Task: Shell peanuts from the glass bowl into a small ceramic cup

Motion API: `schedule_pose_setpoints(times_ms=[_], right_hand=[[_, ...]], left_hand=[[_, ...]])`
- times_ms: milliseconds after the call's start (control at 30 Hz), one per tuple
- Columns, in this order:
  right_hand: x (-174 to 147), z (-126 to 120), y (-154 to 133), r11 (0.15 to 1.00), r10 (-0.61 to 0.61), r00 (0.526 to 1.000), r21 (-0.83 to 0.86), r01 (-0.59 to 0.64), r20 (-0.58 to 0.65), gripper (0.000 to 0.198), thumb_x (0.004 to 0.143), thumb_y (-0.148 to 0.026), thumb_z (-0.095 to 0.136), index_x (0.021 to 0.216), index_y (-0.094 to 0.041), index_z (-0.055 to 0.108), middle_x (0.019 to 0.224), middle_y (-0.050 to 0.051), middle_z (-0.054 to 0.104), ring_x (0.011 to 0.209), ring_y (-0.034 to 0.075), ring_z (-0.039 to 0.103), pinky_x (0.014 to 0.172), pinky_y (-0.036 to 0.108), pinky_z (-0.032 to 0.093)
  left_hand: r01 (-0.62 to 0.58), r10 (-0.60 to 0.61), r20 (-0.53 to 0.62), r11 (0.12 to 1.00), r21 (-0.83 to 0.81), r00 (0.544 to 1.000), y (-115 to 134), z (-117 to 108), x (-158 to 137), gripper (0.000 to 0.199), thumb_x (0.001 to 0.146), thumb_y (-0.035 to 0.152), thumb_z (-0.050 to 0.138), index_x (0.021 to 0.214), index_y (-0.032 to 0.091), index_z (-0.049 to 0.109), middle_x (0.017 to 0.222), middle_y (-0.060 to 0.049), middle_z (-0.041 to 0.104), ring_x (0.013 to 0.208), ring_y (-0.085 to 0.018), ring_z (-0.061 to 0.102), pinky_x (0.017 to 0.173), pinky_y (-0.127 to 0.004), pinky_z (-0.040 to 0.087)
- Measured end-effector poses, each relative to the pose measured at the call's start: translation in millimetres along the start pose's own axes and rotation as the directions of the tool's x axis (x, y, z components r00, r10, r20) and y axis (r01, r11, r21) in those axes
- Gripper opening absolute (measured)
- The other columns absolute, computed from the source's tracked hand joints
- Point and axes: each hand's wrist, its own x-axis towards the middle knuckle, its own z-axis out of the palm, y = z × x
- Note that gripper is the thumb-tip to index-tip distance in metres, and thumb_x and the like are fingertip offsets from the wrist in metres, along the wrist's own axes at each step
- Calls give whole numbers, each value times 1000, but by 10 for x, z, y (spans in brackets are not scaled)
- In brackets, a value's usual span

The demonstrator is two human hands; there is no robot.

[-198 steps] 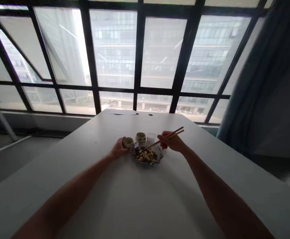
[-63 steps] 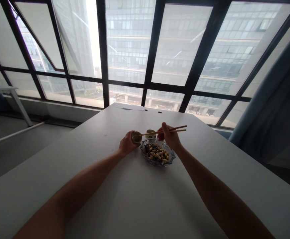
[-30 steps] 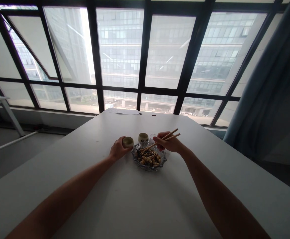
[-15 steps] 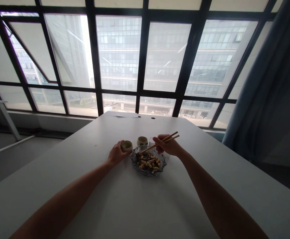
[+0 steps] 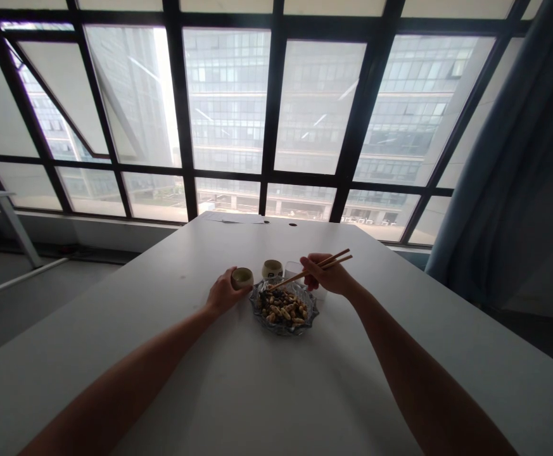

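My left hand (image 5: pixel 225 291) is closed around the side of a small pale cup (image 5: pixel 242 278), just left of a glass bowl (image 5: pixel 283 329). In my right hand (image 5: pixel 327 274) is a pair of wooden chopsticks (image 5: pixel 291 278), slanting down to the left. Their tips are over the back left part of the bowl; whether they grip anything is too small to tell. Peanuts (image 5: pixel 283 310) and some darker pieces fill the bowl. Behind it stands a second pale cup (image 5: pixel 272 268) with dark marks. A clear container (image 5: pixel 294 268) is partly hidden by my right hand.
The white table (image 5: pixel 266 392) reaches toward large windows with dark frames. Papers (image 5: pixel 233 218) lie at its far edge, near two dark round holes. A blue curtain (image 5: pixel 485 171) hangs at the right, and another table (image 5: pixel 14 221) stands at the far left.
My right hand and the chopsticks have shifted slightly to the right, their tips moving a little up and right over the bowl. My left hand stays on the cup.
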Motion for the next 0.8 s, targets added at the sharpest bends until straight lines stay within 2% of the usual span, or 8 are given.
schedule_pose_setpoints(times_ms=[233, 433, 667, 800], right_hand=[[8, -169, 66, 994, 27, 995, 108, -17, -97, 64, 66, -79, 70, 64, -16, 62, 48, 5, 65, 37, 15, 61, 35, 22, 47], [20, -360, 227, 968, 87, 981, 248, -42, -175, 59, 64, -72, 78, 64, -15, 62, 48, 5, 65, 35, 15, 59, 32, 22, 43], [20, -492, 358, 950, 148, 967, 301, -82, -205, 55, 63, -68, 80, 64, -16, 61, 49, 5, 64, 36, 14, 57, 32, 23, 41], [21, -505, 386, 939, 167, 961, 334, -87, -219, 55, 61, -66, 82, 64, -16, 61, 48, 5, 63, 36, 14, 57, 32, 23, 41]], left_hand=[[12, -13, 15, 1000, 10, 1000, 7, -12, 3, 78, 73, 48, 78, 139, 15, 51, 129, -17, 66, 118, -32, 63, 99, -44, 51], [5, -6, 29, 1000, 28, 1000, -9, -6, 3, 80, 75, 50, 76, 141, 15, 49, 131, -18, 65, 119, -33, 64, 100, -44, 50], [-7, 4, 41, 997, 72, 999, -17, 24, 14, 80, 78, 50, 73, 144, 13, 46, 137, -21, 61, 125, -35, 60, 104, -45, 47], [-7, 5, 36, 999, 43, 999, -24, 30, 19, 76, 79, 49, 72, 140, 12, 49, 132, -21, 64, 122, -35, 62, 102, -45, 49]])
